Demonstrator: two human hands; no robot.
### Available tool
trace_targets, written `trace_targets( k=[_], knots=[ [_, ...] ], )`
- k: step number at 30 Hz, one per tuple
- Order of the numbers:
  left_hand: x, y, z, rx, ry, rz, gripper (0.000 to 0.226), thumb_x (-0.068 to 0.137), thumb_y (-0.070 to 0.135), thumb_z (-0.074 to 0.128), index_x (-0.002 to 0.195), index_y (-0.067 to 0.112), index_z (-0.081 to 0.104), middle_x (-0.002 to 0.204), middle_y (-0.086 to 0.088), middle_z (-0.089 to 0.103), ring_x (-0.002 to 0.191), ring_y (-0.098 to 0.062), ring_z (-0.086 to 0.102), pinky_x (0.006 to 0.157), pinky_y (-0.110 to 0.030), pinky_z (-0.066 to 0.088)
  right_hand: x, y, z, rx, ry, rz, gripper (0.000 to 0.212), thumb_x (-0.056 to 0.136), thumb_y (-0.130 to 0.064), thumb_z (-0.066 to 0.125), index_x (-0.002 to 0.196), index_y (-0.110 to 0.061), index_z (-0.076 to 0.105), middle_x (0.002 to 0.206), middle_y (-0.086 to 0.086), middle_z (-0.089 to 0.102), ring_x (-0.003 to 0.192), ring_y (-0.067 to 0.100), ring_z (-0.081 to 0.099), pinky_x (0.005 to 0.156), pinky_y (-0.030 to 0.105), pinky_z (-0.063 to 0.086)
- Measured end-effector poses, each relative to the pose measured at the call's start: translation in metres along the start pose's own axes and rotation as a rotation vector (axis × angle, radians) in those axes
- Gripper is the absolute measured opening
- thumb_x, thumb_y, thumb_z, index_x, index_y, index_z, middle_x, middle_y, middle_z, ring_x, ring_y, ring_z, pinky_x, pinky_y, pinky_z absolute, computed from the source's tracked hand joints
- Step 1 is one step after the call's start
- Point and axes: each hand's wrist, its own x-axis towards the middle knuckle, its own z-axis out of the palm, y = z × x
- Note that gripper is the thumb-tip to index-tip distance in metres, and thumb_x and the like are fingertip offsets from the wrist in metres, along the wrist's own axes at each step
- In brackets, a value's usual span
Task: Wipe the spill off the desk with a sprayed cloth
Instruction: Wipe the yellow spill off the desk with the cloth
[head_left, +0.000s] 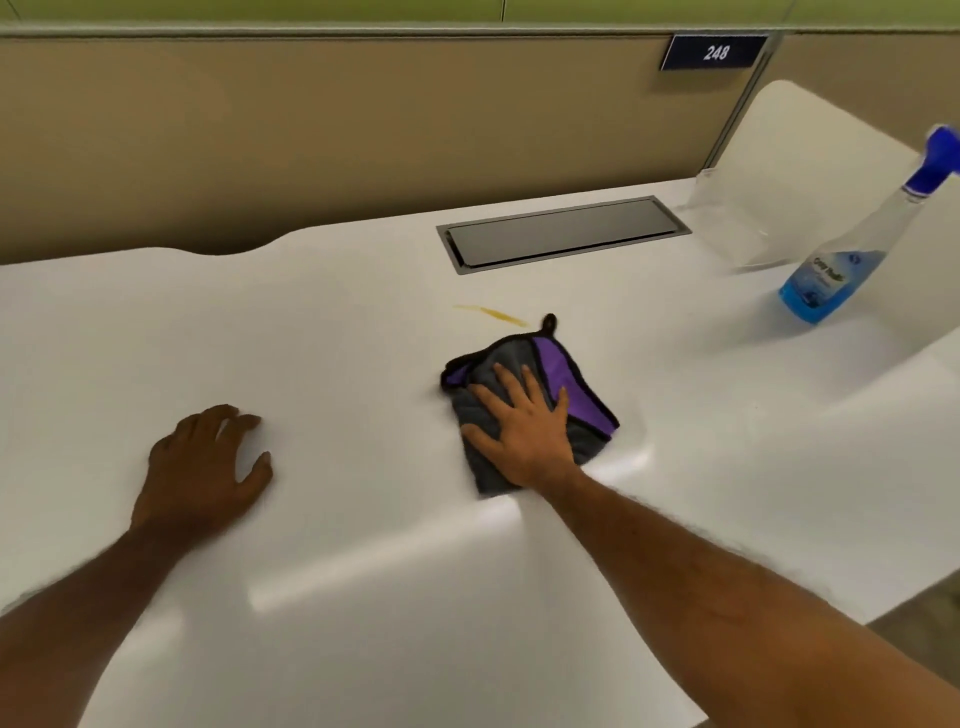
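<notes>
A folded grey and purple cloth (545, 358) lies on the white desk (337, 338). My right hand (519, 421) presses flat on the cloth with its fingers spread. A thin yellow-brown spill streak (491, 313) marks the desk just beyond the cloth, up and to the left of it, and it is not covered. My left hand (205, 462) rests on the bare desk at the left, fingers loosely curled, holding nothing. A clear spray bottle (852, 244) with a blue trigger and blue liquid stands at the far right.
A grey metal cable hatch (563, 232) is set flush in the desk behind the spill. A beige partition (311, 130) runs along the back, with a dark "248" sign (714, 52). A clear plastic holder (727, 218) stands beside the bottle. The desk's edge drops off at lower right.
</notes>
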Motion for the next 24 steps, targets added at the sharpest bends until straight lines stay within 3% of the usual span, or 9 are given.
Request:
trace_targets(
  k=[3,6,8,10,12,14,17,20,24],
  knots=[
    [0.018,0.008,0.004,-0.052,-0.043,0.000,0.070,0.076,0.062,0.034,0.128,0.020,0.056,0.139,-0.006,0.051,0.131,-0.031,0.043,0.100,-0.054,0.041,0.026,0.034,-0.013,-0.008,0.015,0.356,0.066,0.087,-0.072,0.028,0.148,-0.046,0.021,0.163,-0.004,0.005,0.150,0.029,-0.004,0.106,0.075,-0.005],
    [0.039,0.024,0.015,-0.055,-0.078,0.051,0.075,0.077,0.066,0.031,0.134,0.023,0.054,0.147,-0.003,0.046,0.138,-0.029,0.038,0.105,-0.053,0.038,0.053,0.012,-0.013,-0.015,-0.017,0.471,0.069,0.088,-0.070,0.026,0.150,-0.043,0.018,0.164,0.002,0.000,0.148,0.038,-0.008,0.102,0.079,-0.004],
    [0.056,0.039,0.022,-0.063,-0.084,0.078,0.076,0.078,0.067,0.029,0.136,0.024,0.053,0.148,-0.002,0.045,0.140,-0.027,0.037,0.107,-0.052,0.037,0.058,-0.013,-0.007,-0.025,-0.032,0.335,0.068,0.088,-0.069,0.027,0.150,-0.042,0.019,0.164,0.003,0.000,0.147,0.039,-0.011,0.102,0.078,-0.007],
    [0.073,0.057,0.027,-0.084,-0.076,0.081,0.077,0.078,0.067,0.029,0.137,0.024,0.052,0.149,-0.004,0.044,0.141,-0.027,0.035,0.109,-0.053,0.034,0.047,-0.029,-0.004,-0.041,-0.055,0.079,0.066,0.089,-0.069,0.028,0.149,-0.043,0.021,0.164,0.002,0.001,0.148,0.036,-0.011,0.104,0.075,-0.008],
    [0.093,0.071,0.033,-0.110,-0.079,0.014,0.075,0.080,0.065,0.030,0.141,0.024,0.047,0.153,-0.005,0.038,0.145,-0.026,0.027,0.114,-0.053,0.024,0.031,-0.024,-0.002,-0.029,-0.071,-0.136,0.062,0.089,-0.069,0.031,0.147,-0.046,0.025,0.164,-0.002,0.004,0.149,0.031,-0.008,0.106,0.073,-0.006],
    [0.102,0.077,0.038,-0.127,-0.066,-0.074,0.076,0.082,0.066,0.030,0.144,0.025,0.040,0.157,-0.005,0.029,0.148,-0.025,0.017,0.117,-0.053,0.011,0.011,-0.001,0.000,-0.013,-0.018,-0.236,0.060,0.088,-0.069,0.035,0.144,-0.048,0.032,0.163,-0.006,0.011,0.150,0.026,0.000,0.107,0.073,-0.003],
    [0.107,0.076,0.043,-0.120,-0.027,-0.096,0.077,0.083,0.068,0.027,0.146,0.025,0.037,0.159,-0.005,0.024,0.149,-0.024,0.012,0.118,-0.053,0.003,0.006,0.048,-0.006,-0.010,0.054,-0.020,0.063,0.083,-0.071,0.036,0.142,-0.048,0.036,0.162,-0.010,0.017,0.150,0.021,0.005,0.109,0.072,0.000],
    [0.108,0.078,0.046,-0.110,-0.014,-0.092,0.077,0.083,0.068,0.026,0.145,0.024,0.037,0.159,-0.006,0.025,0.149,-0.025,0.013,0.118,-0.053,0.003,0.042,0.076,-0.018,-0.051,0.032,0.248,0.065,0.085,-0.072,0.029,0.145,-0.047,0.028,0.163,-0.007,0.011,0.150,0.025,0.000,0.109,0.072,-0.001],
    [0.110,0.075,0.047,-0.087,0.005,-0.094,0.074,0.084,0.066,0.028,0.144,0.023,0.038,0.157,-0.006,0.028,0.147,-0.027,0.017,0.118,-0.055,0.007,0.107,0.056,-0.018,-0.051,-0.019,0.308,0.070,0.087,-0.074,0.024,0.149,-0.045,0.016,0.164,-0.001,0.001,0.149,0.033,-0.009,0.106,0.076,-0.003]
  ],
)
